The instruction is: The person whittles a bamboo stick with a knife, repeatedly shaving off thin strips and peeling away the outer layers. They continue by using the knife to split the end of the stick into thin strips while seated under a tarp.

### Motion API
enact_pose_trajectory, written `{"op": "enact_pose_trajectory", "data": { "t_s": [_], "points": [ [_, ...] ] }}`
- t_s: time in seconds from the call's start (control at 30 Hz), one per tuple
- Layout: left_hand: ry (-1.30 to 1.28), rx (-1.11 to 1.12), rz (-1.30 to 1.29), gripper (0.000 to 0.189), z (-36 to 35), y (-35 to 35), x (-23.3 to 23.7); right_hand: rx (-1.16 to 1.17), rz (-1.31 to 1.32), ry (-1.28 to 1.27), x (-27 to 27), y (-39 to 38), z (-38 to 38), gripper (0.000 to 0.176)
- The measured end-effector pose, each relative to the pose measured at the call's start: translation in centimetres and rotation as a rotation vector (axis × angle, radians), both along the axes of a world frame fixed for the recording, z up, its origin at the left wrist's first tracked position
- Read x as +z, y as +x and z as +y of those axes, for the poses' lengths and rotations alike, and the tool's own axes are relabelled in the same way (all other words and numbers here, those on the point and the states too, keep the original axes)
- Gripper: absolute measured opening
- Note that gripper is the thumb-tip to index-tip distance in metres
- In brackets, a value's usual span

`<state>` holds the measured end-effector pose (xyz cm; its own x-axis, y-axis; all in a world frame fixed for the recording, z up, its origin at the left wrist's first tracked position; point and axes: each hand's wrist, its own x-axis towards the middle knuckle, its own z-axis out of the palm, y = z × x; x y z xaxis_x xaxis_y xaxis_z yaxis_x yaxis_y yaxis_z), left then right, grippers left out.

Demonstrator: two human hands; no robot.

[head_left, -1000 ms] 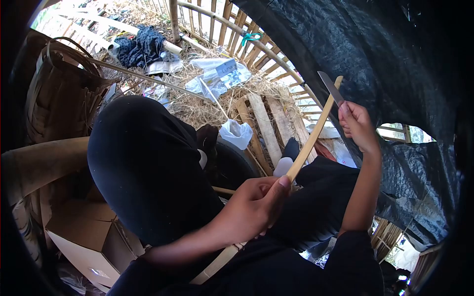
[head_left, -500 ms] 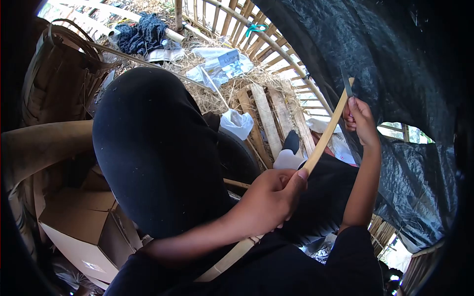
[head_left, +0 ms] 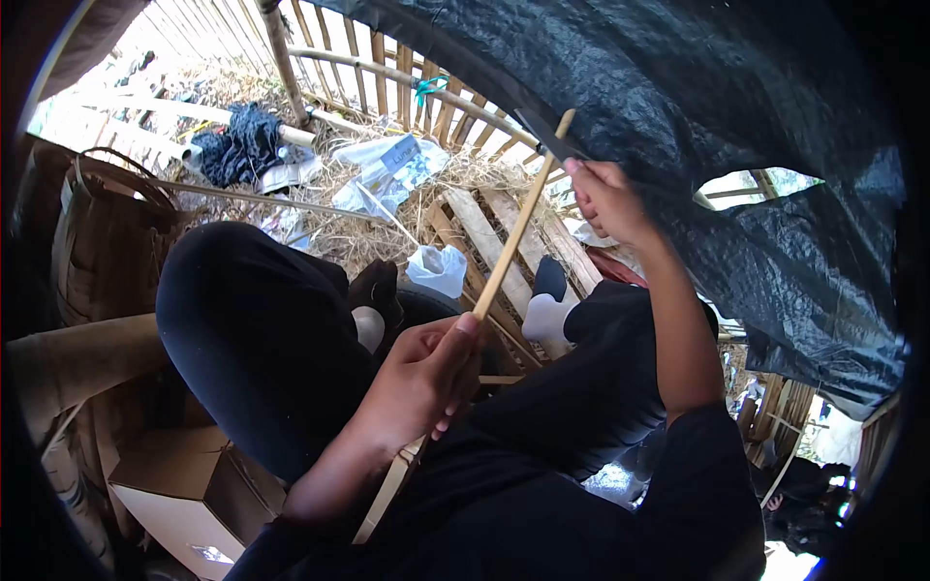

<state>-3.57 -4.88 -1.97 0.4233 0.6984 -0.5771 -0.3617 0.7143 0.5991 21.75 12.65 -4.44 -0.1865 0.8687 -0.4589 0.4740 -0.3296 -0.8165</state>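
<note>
A long, narrow bamboo strip (head_left: 513,240) slants from the lower middle up to the right. My left hand (head_left: 421,382) is wrapped round its lower part, with the thumb on top, and the strip's tail comes out below the fist. Near the strip's upper tip, my right hand (head_left: 608,205) grips a knife (head_left: 540,130). The dark blade crosses the strip just below its tip; whether it touches the strip is hard to tell. The knife's handle is hidden in the fist.
An open cardboard box (head_left: 174,470) stands at lower left, below a thick bamboo pole (head_left: 87,368). Wooden planks (head_left: 484,232), straw and a white plastic bag (head_left: 436,269) lie beyond my legs. Black plastic sheeting (head_left: 775,87) hangs at right. Part of a person shows at lower right.
The view has shifted, and both hands with the strip and knife appear farther left. The strip stands steeper. Both feet now show, and the blade still crosses near the tip.
</note>
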Motion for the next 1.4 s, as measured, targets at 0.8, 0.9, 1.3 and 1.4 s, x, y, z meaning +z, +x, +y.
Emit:
{"op": "enact_pose_trajectory", "data": {
  "t_s": [0.8, 0.9, 1.3, 1.4],
  "points": [
    [-0.082, 0.089, 0.001, 0.031, 1.2, 1.9, -1.6, 0.203, -0.158, 0.272, -4.3, -2.2, -2.1, 0.05],
    [-0.11, 0.089, 0.018, 0.031, 1.3, 1.9, -1.8, 0.286, -0.068, 0.376, -5.7, -2.6, -2.9, 0.055],
    [-0.161, 0.131, -0.132, 0.03, 1.6, 1.4, -2.2, 0.093, -0.156, 0.172, -5.3, -2.0, 0.2, 0.051],
    [-0.143, 0.12, -0.09, 0.029, 2.0, 1.6, -1.7, 0.094, -0.214, 0.366, -6.4, -2.4, 0.4, 0.055]
  ]
}}
